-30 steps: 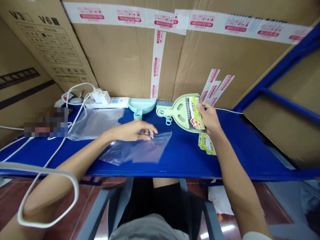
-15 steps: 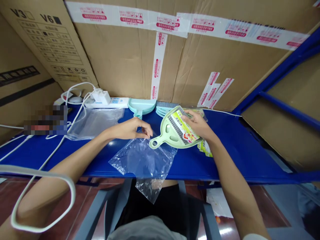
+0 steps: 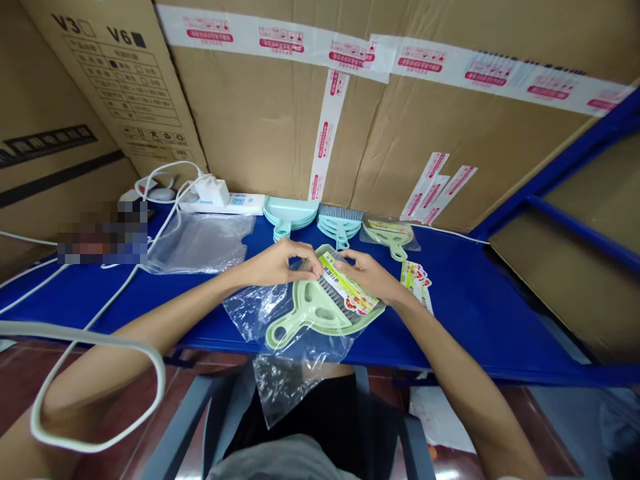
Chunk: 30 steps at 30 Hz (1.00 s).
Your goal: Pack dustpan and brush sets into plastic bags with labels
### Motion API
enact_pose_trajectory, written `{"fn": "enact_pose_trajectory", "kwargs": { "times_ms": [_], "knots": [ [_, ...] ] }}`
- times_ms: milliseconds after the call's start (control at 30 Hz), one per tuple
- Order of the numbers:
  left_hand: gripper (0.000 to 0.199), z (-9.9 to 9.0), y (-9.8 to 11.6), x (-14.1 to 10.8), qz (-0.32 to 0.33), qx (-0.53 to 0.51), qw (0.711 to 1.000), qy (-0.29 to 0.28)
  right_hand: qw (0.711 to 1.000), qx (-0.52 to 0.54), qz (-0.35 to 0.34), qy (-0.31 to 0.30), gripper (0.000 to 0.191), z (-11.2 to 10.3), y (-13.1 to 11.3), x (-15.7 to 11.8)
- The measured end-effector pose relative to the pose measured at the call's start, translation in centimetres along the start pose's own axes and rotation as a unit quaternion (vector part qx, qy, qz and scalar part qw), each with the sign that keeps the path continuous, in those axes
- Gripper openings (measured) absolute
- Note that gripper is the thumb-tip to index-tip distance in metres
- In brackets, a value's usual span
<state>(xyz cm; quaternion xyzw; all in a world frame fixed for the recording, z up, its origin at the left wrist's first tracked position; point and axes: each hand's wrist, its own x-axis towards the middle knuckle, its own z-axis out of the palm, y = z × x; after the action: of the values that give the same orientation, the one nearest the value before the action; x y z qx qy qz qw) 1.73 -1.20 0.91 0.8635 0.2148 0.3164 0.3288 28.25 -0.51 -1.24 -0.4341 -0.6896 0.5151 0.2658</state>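
A light green dustpan lies tilted in front of me, its ring handle towards my lower left. A grey-bristled brush nests in it, under a yellow-green label card. The lower part sits inside a clear plastic bag that hangs over the table edge. My left hand pinches the bag's edge at the pan's upper left. With the thumb on the card and the fingers at the far rim, my right hand grips the dustpan. More label cards lie beside my right wrist.
Behind, along the cardboard wall, stand stacked blue dustpans, blue brushes and a bagged green set. Flat clear bags lie at left, near a power strip. A white cable loops over my left forearm.
The dustpan has moved down and left, its handle end going into the clear bag. My left hand has shifted right to the pan's upper edge; my right hand has moved left with it.
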Motion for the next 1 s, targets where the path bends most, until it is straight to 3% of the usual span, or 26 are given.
{"fn": "enact_pose_trajectory", "kwargs": {
  "times_ms": [267, 433, 533, 567, 633, 700, 733, 800, 900, 1000],
  "knots": [
    [0.008, 0.4, -0.5, 0.0, 0.008, -0.002, 1.000, 0.000, 0.999, 0.039, 0.020, -0.016, 0.052, 2.4, 0.2, -0.1],
    [0.009, -0.1, -0.5, 0.0, -0.027, -0.043, 0.998, -0.020, 0.993, 0.089, 0.059, -0.050, 0.056, 3.4, 1.1, 0.1],
    [0.013, -0.7, -0.2, 0.1, -0.043, -0.067, 0.997, -0.009, 0.991, 0.119, 0.060, -0.029, 0.052, 3.7, 1.1, 0.1],
    [0.014, -1.1, -0.2, 0.2, -0.044, -0.077, 0.996, 0.020, 0.990, 0.128, 0.055, -0.012, 0.052, 3.7, 1.0, 0.2],
    [0.016, -2.6, -0.4, 0.2, -0.039, -0.118, 0.982, 0.144, 0.987, 0.150, 0.040, 0.036, 0.051, 3.5, 0.7, 0.3],
    [0.017, -4.7, -1.2, 0.0, -0.031, -0.186, 0.929, 0.318, 0.981, 0.172, 0.022, 0.091, 0.051, 3.0, 0.4, 0.4],
    [0.017, -5.8, -1.8, -0.1, -0.036, -0.223, 0.898, 0.379, 0.976, 0.182, 0.013, 0.119, 0.051, 2.6, 0.3, 0.5],
    [0.021, -7.7, -3.1, -0.6, -0.089, -0.275, 0.855, 0.431, 0.964, 0.194, -0.008, 0.182, 0.052, 1.6, 0.1, 0.7],
    [0.039, -8.6, -4.5, -1.0, -0.223, -0.303, 0.844, 0.383, 0.938, 0.195, -0.044, 0.282, 0.056, -0.1, 0.1, 1.1],
    [0.050, -6.9, -4.1, -0.8, -0.257, -0.336, 0.869, 0.256, 0.912, 0.180, -0.080, 0.359, 0.058, -1.7, 0.5, 1.4]
  ]
}}
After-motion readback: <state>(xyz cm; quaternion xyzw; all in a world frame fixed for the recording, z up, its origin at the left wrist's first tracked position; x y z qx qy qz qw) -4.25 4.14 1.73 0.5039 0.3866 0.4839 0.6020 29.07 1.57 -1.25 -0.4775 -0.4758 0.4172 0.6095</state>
